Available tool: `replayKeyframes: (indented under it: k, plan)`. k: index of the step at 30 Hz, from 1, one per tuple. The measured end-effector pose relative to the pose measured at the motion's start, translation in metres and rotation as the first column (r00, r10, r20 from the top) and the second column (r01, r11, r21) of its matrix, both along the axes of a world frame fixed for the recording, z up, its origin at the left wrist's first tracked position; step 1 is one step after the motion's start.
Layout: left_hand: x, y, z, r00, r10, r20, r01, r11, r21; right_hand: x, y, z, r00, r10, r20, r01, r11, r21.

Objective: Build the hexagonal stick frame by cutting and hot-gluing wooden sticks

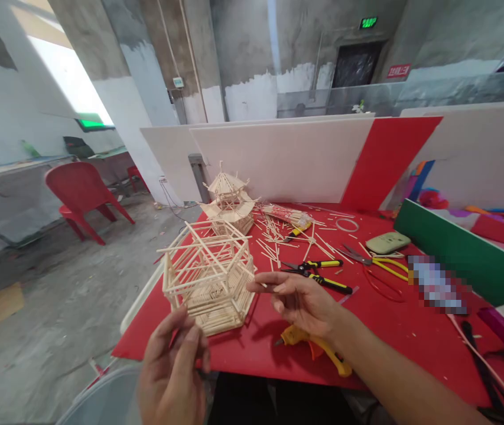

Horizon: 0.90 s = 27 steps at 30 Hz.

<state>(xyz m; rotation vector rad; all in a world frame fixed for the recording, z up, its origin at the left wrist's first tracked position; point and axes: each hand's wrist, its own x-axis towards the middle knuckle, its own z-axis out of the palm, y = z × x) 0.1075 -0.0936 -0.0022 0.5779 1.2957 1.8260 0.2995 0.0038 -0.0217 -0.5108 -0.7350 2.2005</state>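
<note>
My pale, many-sided wooden-stick frame point(216, 292) stands near left on the red tabletop point(393, 348); a bump from my half-curled, seemingly empty left hand point(174, 369) could skew it. My right hand point(302, 302) pinches beside it, contents unclear.

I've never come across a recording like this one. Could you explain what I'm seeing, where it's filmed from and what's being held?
There's no machine here: these are a person's bare hands, the left and right, filmed by a camera worn on the head. On the red table stand an open stick frame and, behind it, a stick tower. Around them lie loose sticks, cutters and a glue gun. Both hands are near the frame; whether either pinches anything is too small to tell.
</note>
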Motion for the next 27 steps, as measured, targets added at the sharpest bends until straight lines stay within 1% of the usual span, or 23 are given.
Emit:
replayKeyframes:
  k: [1, 2, 3, 4, 5, 7, 8, 10, 13, 16, 19, 20, 22, 23, 24, 25, 26, 27]
  plan:
    - [0.004, -0.006, -0.005, 0.999, 0.033, -0.017, -0.034, 0.999, -0.026, 0.006, -0.009, -0.001, 0.997, -0.058, 0.058, 0.055, 0.997, 0.046]
    - [0.009, -0.010, -0.010, 0.999, 0.024, -0.024, -0.025, 0.998, -0.057, 0.011, -0.020, -0.002, 0.988, -0.107, 0.115, 0.096, 0.991, 0.094]
    - [0.015, -0.014, -0.015, 1.000, -0.026, -0.017, 0.025, 0.995, -0.097, 0.015, -0.031, -0.003, 0.975, -0.148, 0.165, 0.125, 0.982, 0.141]
    - [0.022, -0.016, -0.018, 0.994, -0.106, 0.007, 0.106, 0.985, -0.140, 0.019, -0.043, -0.004, 0.962, -0.183, 0.202, 0.146, 0.972, 0.187]
    - [0.030, -0.017, -0.021, 0.979, -0.196, 0.047, 0.202, 0.963, -0.178, 0.022, -0.055, -0.005, 0.951, -0.209, 0.229, 0.156, 0.961, 0.230]
    - [0.047, -0.015, -0.023, 0.921, -0.354, 0.162, 0.384, 0.895, -0.226, 0.025, -0.076, -0.009, 0.936, -0.221, 0.274, 0.135, 0.944, 0.301]
    - [0.055, -0.013, -0.023, 0.889, -0.403, 0.217, 0.448, 0.864, -0.229, 0.027, -0.084, -0.011, 0.933, -0.213, 0.290, 0.113, 0.939, 0.324]
    - [0.070, -0.009, -0.023, 0.847, -0.449, 0.285, 0.513, 0.831, -0.214, 0.030, -0.098, -0.017, 0.929, -0.194, 0.315, 0.083, 0.939, 0.335]
    - [0.082, -0.008, -0.024, 0.812, -0.496, 0.309, 0.565, 0.800, -0.201, 0.036, -0.109, -0.028, 0.919, -0.204, 0.336, 0.095, 0.945, 0.313]
    - [0.087, -0.011, -0.026, 0.783, -0.528, 0.328, 0.600, 0.780, -0.176, 0.042, -0.112, -0.037, 0.905, -0.245, 0.347, 0.146, 0.947, 0.286]
    - [0.088, -0.013, -0.029, 0.789, -0.525, 0.317, 0.592, 0.789, -0.166, 0.042, -0.112, -0.038, 0.888, -0.271, 0.372, 0.170, 0.945, 0.280]
    - [0.089, -0.014, -0.031, 0.803, -0.514, 0.301, 0.576, 0.800, -0.171, 0.042, -0.112, -0.037, 0.882, -0.262, 0.391, 0.149, 0.944, 0.295]
    - [0.087, -0.013, -0.033, 0.834, -0.481, 0.270, 0.535, 0.824, -0.184, 0.043, -0.111, -0.032, 0.853, -0.236, 0.465, 0.056, 0.928, 0.369]
    - [0.085, -0.012, -0.034, 0.847, -0.462, 0.263, 0.515, 0.836, -0.188, 0.045, -0.110, -0.031, 0.816, -0.251, 0.521, 0.001, 0.901, 0.434]
    - [0.082, -0.011, -0.034, 0.859, -0.443, 0.259, 0.495, 0.847, -0.193, 0.049, -0.108, -0.030, 0.755, -0.303, 0.581, -0.050, 0.858, 0.512]
    - [0.078, -0.010, -0.033, 0.870, -0.422, 0.254, 0.473, 0.859, -0.197, 0.054, -0.106, -0.031, 0.666, -0.391, 0.636, -0.096, 0.800, 0.592]
    - [0.073, -0.009, -0.031, 0.884, -0.399, 0.245, 0.449, 0.871, -0.198, 0.060, -0.103, -0.034, 0.541, -0.514, 0.666, -0.128, 0.732, 0.669]
    - [0.068, -0.008, -0.029, 0.896, -0.378, 0.233, 0.424, 0.884, -0.198, 0.067, -0.100, -0.038, 0.391, -0.634, 0.667, -0.154, 0.669, 0.727]
